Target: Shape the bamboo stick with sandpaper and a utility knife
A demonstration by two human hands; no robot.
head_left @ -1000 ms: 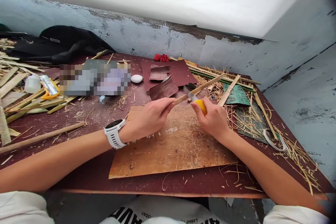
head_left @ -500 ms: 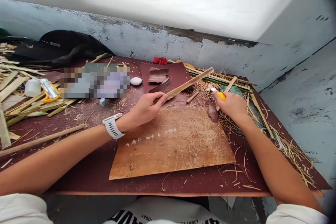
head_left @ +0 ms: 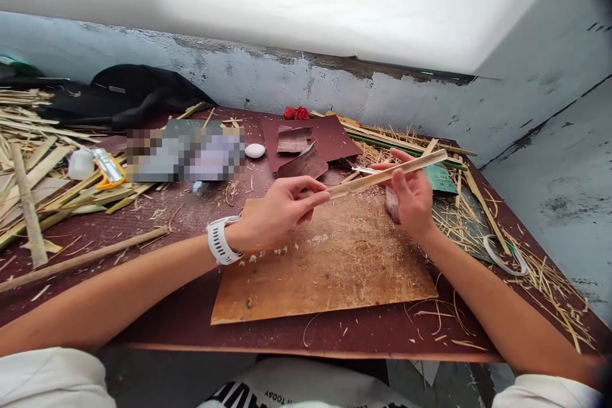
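Observation:
A pale bamboo strip slants up to the right above a worn wooden board. My left hand, with a white watch on its wrist, pinches the strip's near end between thumb and fingers. Toward the far end, my right hand has its thumb in front of the strip and its fingers behind, some of them stretched out. Behind the right fingers lies a thin pale item, too small to make out. Curled dark brown sheets lie beyond the board.
Bamboo strips are heaped at the left, with a yellow utility knife and a black cloth. A white egg-shaped object sits mid-table. Shavings, a green sheet and a tape ring lie right, near the wall.
My right hand has let go of the yellow-handled tool and now grips the bamboo strip. The strip has tilted flatter and shifted right with my left hand. The view has shifted slightly.

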